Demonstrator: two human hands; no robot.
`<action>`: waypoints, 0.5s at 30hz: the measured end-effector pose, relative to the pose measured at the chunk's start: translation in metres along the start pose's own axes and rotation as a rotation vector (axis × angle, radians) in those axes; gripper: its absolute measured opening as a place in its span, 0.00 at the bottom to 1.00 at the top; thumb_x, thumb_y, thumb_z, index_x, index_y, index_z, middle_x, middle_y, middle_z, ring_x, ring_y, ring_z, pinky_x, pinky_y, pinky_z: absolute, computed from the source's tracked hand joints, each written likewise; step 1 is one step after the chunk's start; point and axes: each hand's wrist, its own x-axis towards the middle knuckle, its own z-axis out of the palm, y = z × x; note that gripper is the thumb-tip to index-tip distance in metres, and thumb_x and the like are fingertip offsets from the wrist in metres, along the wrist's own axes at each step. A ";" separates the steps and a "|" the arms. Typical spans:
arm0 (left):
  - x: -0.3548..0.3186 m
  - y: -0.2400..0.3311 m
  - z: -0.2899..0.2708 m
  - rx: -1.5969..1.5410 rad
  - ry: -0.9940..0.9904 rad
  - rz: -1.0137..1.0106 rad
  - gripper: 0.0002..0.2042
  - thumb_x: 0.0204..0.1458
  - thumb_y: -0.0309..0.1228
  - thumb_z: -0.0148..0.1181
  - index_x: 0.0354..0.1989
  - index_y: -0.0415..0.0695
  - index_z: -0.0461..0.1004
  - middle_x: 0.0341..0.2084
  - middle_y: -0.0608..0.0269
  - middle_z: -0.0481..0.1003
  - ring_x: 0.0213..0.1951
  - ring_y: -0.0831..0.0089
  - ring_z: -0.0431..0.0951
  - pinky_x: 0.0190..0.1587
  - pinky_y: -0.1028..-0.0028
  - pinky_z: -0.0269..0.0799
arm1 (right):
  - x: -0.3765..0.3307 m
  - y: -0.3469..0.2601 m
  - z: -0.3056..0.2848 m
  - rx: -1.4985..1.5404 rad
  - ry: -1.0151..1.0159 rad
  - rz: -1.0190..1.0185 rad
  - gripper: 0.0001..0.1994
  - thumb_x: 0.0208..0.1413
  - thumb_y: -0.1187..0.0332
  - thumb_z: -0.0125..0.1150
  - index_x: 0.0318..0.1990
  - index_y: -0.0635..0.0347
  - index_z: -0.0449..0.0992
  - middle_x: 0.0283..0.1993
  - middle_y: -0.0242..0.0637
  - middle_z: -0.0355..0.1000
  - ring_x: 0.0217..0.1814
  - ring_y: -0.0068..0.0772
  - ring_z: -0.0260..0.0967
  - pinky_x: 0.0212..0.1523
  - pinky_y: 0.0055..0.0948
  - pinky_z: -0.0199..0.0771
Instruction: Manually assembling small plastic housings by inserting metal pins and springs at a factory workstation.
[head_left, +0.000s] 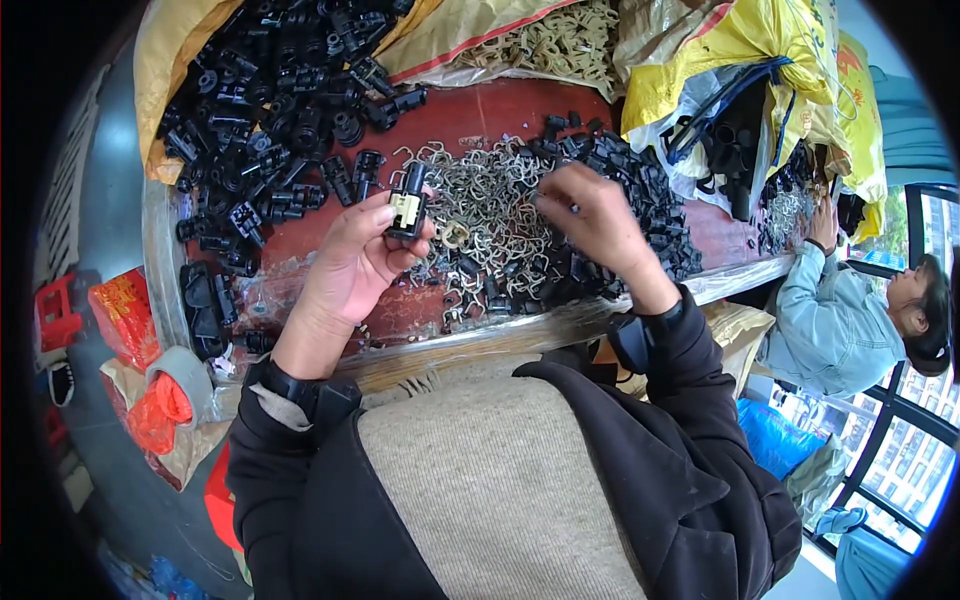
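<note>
My left hand (pixel 365 245) pinches a black plastic fitting with a cream-coloured insert (pixel 407 208), held upright above the red work surface. My right hand (pixel 592 215) hovers over the border between a heap of bent metal clips (pixel 480 190) and a heap of small black plastic pieces (pixel 650 205). Its fingers are curled together, and a tiny dark bit shows near them; what they hold, if anything, I cannot make out. To the left of my left hand lies a big pile of black plastic fittings (pixel 270 140), spilling from a yellow sack (pixel 160 90).
Behind the clips, a sack of tan pieces (pixel 560 45) lies open. Yellow bags (pixel 740 60) stand at the back right. A wooden rail (pixel 540 330) edges the table before me. A co-worker in a light blue jacket (pixel 835 325) sits at the right, one hand on the table.
</note>
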 end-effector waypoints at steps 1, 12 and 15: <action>0.000 0.000 0.000 0.001 0.000 0.000 0.18 0.45 0.33 0.49 0.41 0.32 0.64 0.26 0.56 0.71 0.26 0.75 0.73 0.28 0.84 0.72 | -0.001 0.005 -0.009 -0.069 0.035 0.049 0.06 0.41 0.75 0.56 0.29 0.64 0.68 0.23 0.37 0.63 0.23 0.30 0.62 0.23 0.23 0.62; 0.005 -0.005 -0.004 -0.045 0.094 0.018 0.11 0.45 0.31 0.50 0.34 0.35 0.67 0.26 0.55 0.71 0.26 0.74 0.73 0.29 0.83 0.72 | 0.050 0.037 -0.054 -0.264 0.178 -0.020 0.06 0.42 0.74 0.56 0.29 0.65 0.69 0.27 0.40 0.66 0.26 0.33 0.64 0.27 0.23 0.62; 0.004 -0.005 -0.012 0.010 0.079 0.058 0.11 0.45 0.30 0.49 0.34 0.35 0.67 0.27 0.54 0.72 0.26 0.74 0.74 0.29 0.83 0.72 | 0.067 0.028 -0.050 -0.278 0.186 -0.025 0.06 0.43 0.74 0.55 0.29 0.65 0.69 0.28 0.40 0.67 0.28 0.33 0.65 0.28 0.23 0.63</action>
